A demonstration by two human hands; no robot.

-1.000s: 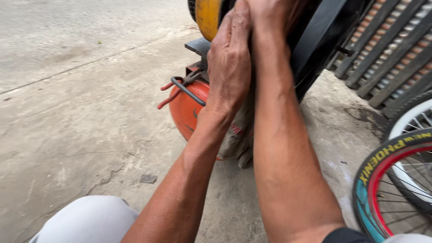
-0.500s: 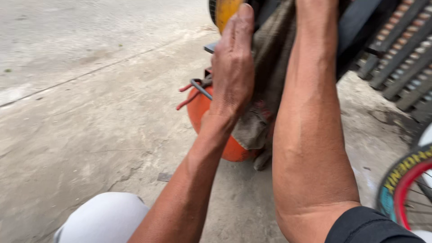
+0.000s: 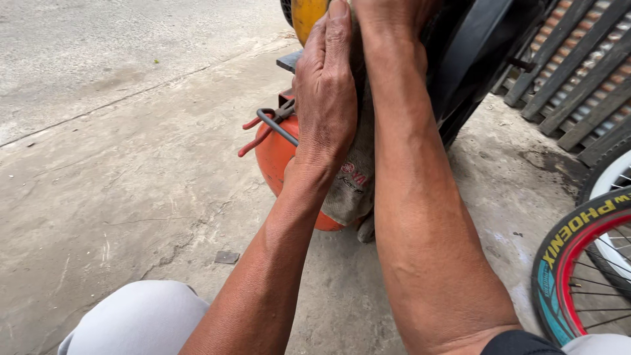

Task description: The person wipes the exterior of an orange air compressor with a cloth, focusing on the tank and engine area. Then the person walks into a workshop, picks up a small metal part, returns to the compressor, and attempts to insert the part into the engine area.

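Here, listed from largest to smallest. Concrete floor (image 3: 118, 190): grey, rough, cracked, stained. Black upright machine body (image 3: 473, 59), smooth panel, standing over an orange rounded tank (image 3: 276, 158) with a bent dark metal handle (image 3: 276, 125) and red tips. Bicycle tyre (image 3: 559, 263) at the right edge, black rubber with teal and red bands, thin spokes. Grey cloth (image 3: 351, 184): worn, soft, grimy, hanging down between both forearms, against the tank's side. Left hand (image 3: 325, 92): flat, fingers straight and together, palm pressed on the cloth; since a second ago it sits slightly lower in view, the cloth more exposed below it. Right hand (image 3: 388, 13): mostly cut off at the top edge; whether its grip closes on the cloth cannot be told.
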